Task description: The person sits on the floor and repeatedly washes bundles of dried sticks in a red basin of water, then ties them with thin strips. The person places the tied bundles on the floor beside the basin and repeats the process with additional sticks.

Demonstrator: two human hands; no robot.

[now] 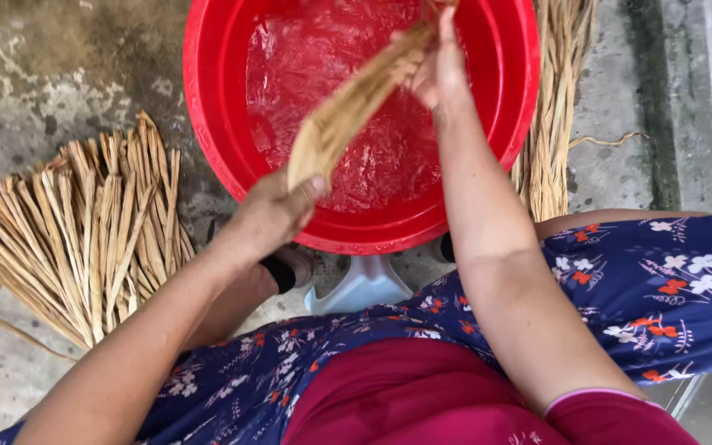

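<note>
A round red basin (pixel 208 124) with water in it stands on the concrete floor in front of me. Over the water I hold a bundle of dried straw-coloured stalks (pixel 356 103), slanting from lower left to upper right. My left hand (pixel 269 216) grips the bundle's near, cut end at the basin's front rim. My right hand (pixel 438 70) is closed around the bundle higher up, over the middle of the basin.
A fanned pile of the same dried stalks (pixel 84 231) lies on the floor at the left. Another long bunch (pixel 550 124) lies right of the basin. My legs in blue flowered fabric (pixel 661 288) flank a pale plastic stool edge (pixel 360 284).
</note>
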